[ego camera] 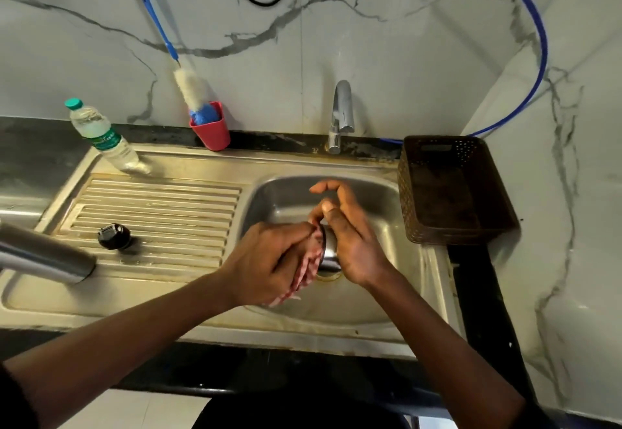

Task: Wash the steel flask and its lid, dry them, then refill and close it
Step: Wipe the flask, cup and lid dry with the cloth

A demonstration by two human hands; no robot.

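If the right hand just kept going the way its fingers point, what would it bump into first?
Probably the back wall of the sink, just left of the tap. The right hand, holding a steel cap, points away from the person, though depth is unclear.

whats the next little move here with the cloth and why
Probably turn the steel lid a little in the right hand so the checked cloth in the left hand wipes a fresh part. The cloth covers only one side of the lid, held over the sink basin, while the flask lies on the drainboard.
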